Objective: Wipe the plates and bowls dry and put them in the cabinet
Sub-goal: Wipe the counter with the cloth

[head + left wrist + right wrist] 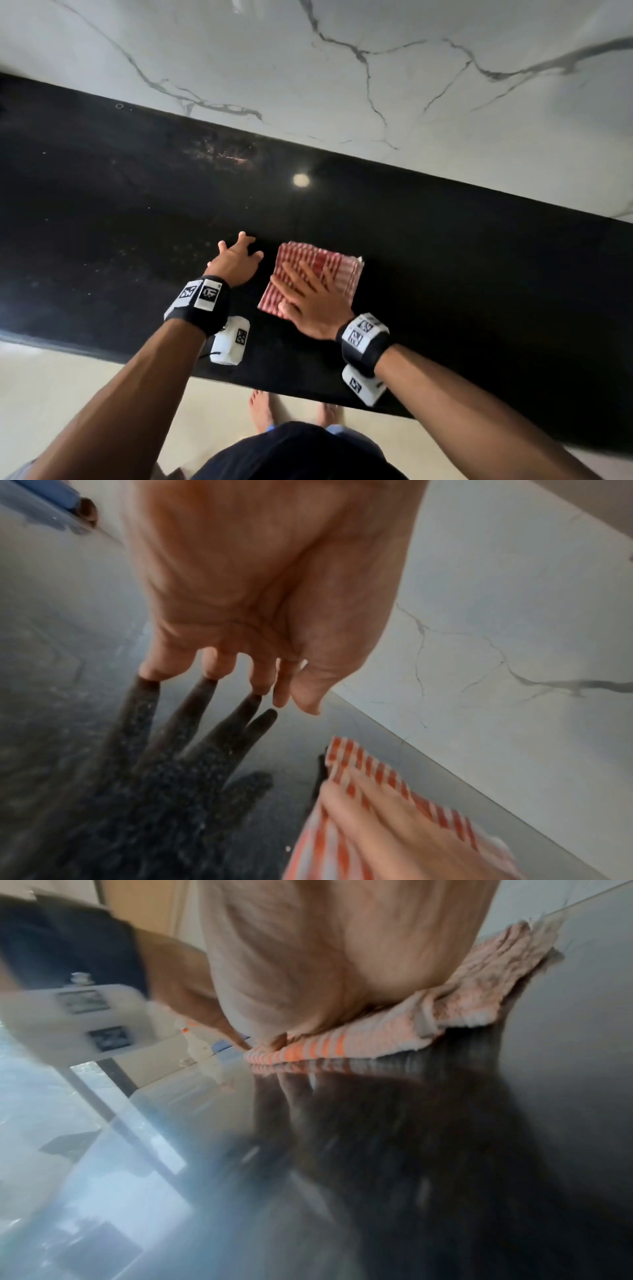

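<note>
While I stand at the black counter (pixel 445 274), the items are these. Cloth (pixel 318 263): red-and-white striped, folded, lying flat on the counter under my right hand (pixel 310 303). Right fingers (pixel 291 279): straight and spread, pressed flat on the cloth, pinching nothing. Left hand (pixel 233 262): just beside the cloth, holding nothing. Left fingers (pixel 219 664): straight, slightly apart, tips on the glossy counter. Beyond my fingertips: white veined marble wall (pixel 376 68). Plates, bowls: not in view. Far left of my right thumb: a blurred spray bottle (pixel 195 1042).
</note>
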### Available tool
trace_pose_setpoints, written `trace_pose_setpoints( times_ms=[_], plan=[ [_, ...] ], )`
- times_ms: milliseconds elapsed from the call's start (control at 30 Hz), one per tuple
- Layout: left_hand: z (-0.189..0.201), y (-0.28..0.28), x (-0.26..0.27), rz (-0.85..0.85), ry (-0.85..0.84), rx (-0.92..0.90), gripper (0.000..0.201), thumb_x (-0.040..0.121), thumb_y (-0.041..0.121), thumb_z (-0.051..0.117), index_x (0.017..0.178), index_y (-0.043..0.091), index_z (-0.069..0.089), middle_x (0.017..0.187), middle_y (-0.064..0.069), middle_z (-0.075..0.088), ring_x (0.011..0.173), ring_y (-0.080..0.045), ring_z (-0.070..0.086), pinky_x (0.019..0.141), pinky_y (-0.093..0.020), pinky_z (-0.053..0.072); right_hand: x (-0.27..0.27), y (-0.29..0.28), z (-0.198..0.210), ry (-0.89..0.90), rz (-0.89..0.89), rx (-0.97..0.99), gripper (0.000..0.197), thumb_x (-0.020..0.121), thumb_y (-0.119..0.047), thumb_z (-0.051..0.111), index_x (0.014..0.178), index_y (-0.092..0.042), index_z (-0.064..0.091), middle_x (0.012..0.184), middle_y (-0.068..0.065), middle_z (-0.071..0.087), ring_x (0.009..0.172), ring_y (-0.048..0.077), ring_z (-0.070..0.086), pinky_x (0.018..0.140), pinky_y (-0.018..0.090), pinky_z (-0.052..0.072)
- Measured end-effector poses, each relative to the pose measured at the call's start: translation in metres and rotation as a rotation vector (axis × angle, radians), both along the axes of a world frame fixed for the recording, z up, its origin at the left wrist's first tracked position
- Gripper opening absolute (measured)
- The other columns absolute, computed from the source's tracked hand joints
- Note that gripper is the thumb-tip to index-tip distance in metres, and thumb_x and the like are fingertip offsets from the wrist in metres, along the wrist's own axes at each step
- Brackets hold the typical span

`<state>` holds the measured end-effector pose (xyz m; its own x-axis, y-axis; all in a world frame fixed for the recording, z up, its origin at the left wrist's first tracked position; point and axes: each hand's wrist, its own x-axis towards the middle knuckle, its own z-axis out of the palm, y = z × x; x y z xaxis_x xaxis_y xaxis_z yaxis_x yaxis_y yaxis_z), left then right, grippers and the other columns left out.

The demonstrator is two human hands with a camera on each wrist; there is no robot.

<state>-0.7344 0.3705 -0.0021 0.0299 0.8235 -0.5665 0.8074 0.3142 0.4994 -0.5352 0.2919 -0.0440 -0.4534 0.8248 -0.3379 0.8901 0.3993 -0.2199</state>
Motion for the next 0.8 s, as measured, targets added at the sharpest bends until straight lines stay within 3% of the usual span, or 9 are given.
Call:
trace_pose_setpoints(
  times_ms=[167, 267, 333, 433, 533, 800],
  plan=[
    [0.000, -0.018, 0.031, -0.140, 0.036, 0.081, 0.073, 0.105, 0.044, 0.055, 0.165, 0.025, 0.019, 0.176, 0.001, 0.000, 0.160, -0.034, -0.016, 0.126, -0.060, 0.004, -0.010, -0.080, -0.007, 0.078, 0.104, 0.141, 0.056, 0.104, -0.051, 0.029, 0.158, -0.037, 0.020, 0.171, -0.005, 0.008, 0.157, 0.029, 0.009, 0.121, 0.063, 0.003],
    [-0.005, -0.040, 0.065, -0.292, 0.000, 0.149, 0.076, 0.105, 0.045, 0.054, 0.166, 0.023, 0.015, 0.176, -0.001, -0.003, 0.159, -0.032, -0.020, 0.127, -0.058, -0.001, -0.005, -0.117, -0.015, 0.109, 0.133, 0.207, 0.038, 0.104, -0.047, 0.037, 0.133, -0.028, 0.053, 0.169, -0.002, 0.020, 0.156, 0.028, 0.015, 0.119, 0.065, 0.016],
    [-0.006, -0.055, 0.087, -0.398, -0.007, 0.158, 0.077, 0.105, 0.047, 0.052, 0.167, 0.023, 0.012, 0.176, -0.001, -0.006, 0.158, -0.031, -0.023, 0.127, -0.056, -0.004, 0.005, -0.135, -0.018, 0.141, 0.118, 0.237, 0.030, 0.104, -0.046, 0.043, 0.121, -0.027, 0.058, 0.167, -0.002, 0.025, 0.155, 0.027, 0.020, 0.119, 0.063, 0.019],
    [-0.004, -0.076, 0.114, -0.490, -0.019, 0.164, 0.079, 0.105, 0.050, 0.052, 0.167, 0.025, 0.011, 0.175, 0.001, -0.009, 0.158, -0.029, -0.025, 0.127, -0.055, -0.006, 0.032, -0.157, -0.019, 0.087, 0.090, 0.253, 0.038, 0.104, -0.051, 0.042, 0.135, -0.033, 0.054, 0.167, -0.005, 0.025, 0.154, 0.025, 0.022, 0.119, 0.061, 0.021],
    [0.000, -0.089, 0.135, -0.551, -0.003, 0.171, 0.079, 0.105, 0.051, 0.052, 0.167, 0.027, 0.010, 0.175, 0.001, -0.010, 0.157, -0.028, -0.026, 0.127, -0.055, -0.006, 0.067, -0.173, -0.016, 0.018, 0.010, 0.244, 0.053, 0.105, -0.058, 0.035, 0.155, -0.043, 0.030, 0.169, -0.009, 0.018, 0.155, 0.023, 0.019, 0.120, 0.058, 0.014],
    [0.004, -0.130, 0.234, -0.714, 0.001, 0.216, 0.077, 0.105, 0.052, 0.049, 0.167, 0.026, 0.010, 0.176, -0.001, -0.004, 0.159, -0.027, -0.019, 0.128, -0.052, -0.004, 0.193, -0.218, -0.005, -0.035, -0.249, 0.125, 0.054, 0.105, -0.063, 0.018, 0.157, -0.048, 0.019, 0.170, -0.009, 0.014, 0.156, 0.023, 0.016, 0.123, 0.058, 0.013]
  ],
)
